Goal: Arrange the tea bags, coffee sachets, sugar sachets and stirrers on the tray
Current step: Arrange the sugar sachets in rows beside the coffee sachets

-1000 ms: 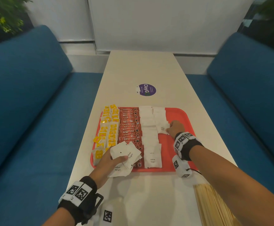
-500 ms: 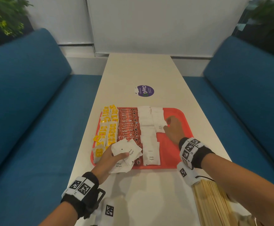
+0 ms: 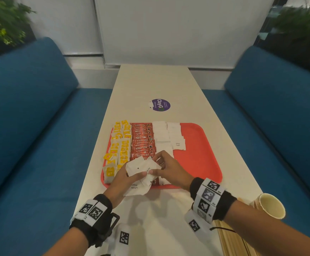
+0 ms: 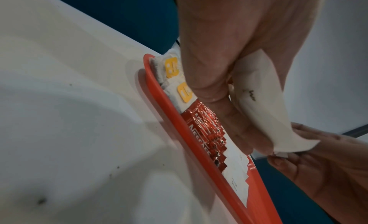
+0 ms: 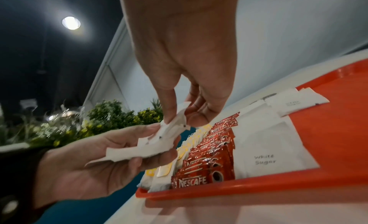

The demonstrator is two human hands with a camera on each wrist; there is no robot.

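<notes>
A red tray [image 3: 202, 159] holds yellow tea bags [image 3: 120, 145] on the left, red coffee sachets [image 3: 143, 143] beside them, and two columns of white sugar sachets [image 3: 176, 139]. Over the tray's near left corner my left hand [image 3: 124, 178] grips a loose bunch of sugar sachets [image 3: 139, 169]. My right hand [image 3: 159, 167] pinches the top sachet of that bunch [image 5: 175, 122] between thumb and fingers. Wooden stirrers [image 3: 229, 242] lie on the table at the near right, partly hidden by my right forearm.
A paper cup [image 3: 271, 206] stands near the table's right edge, beside the stirrers. A purple round sticker [image 3: 160, 105] is on the table beyond the tray. Blue sofas [image 3: 30, 126] flank the long white table [image 3: 154, 80]. The tray's right half is bare red.
My right hand has left the right sugar column on the tray and come back to the bunch in my left hand. The left hand has stayed where it was.
</notes>
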